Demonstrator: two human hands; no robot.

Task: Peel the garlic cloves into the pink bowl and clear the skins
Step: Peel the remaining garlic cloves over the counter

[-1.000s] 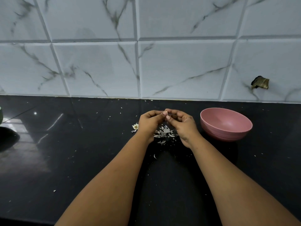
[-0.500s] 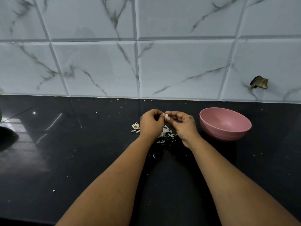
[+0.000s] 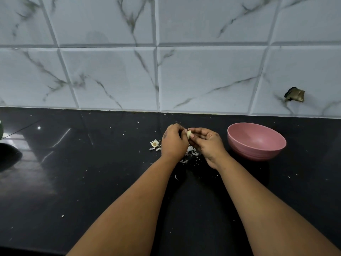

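A small pale garlic clove (image 3: 188, 134) is pinched between the fingertips of my left hand (image 3: 174, 142) and my right hand (image 3: 206, 143), both held just above the black counter. The two hands meet at the clove with curled fingers. Below them lies a heap of white garlic skins (image 3: 191, 154), partly hidden by the hands. The pink bowl (image 3: 256, 141) stands upright on the counter to the right of my right hand; its visible inside looks bare.
A garlic root stub with skin scraps (image 3: 155, 144) lies left of my left hand. Small skin flecks are scattered over the black counter (image 3: 92, 182). The marble-tiled wall (image 3: 166, 71) rises right behind. A dark object (image 3: 7, 156) sits at the left edge.
My hands have turned slightly on the clove, which now shows more between the fingertips. The bowl and skins have stayed put.
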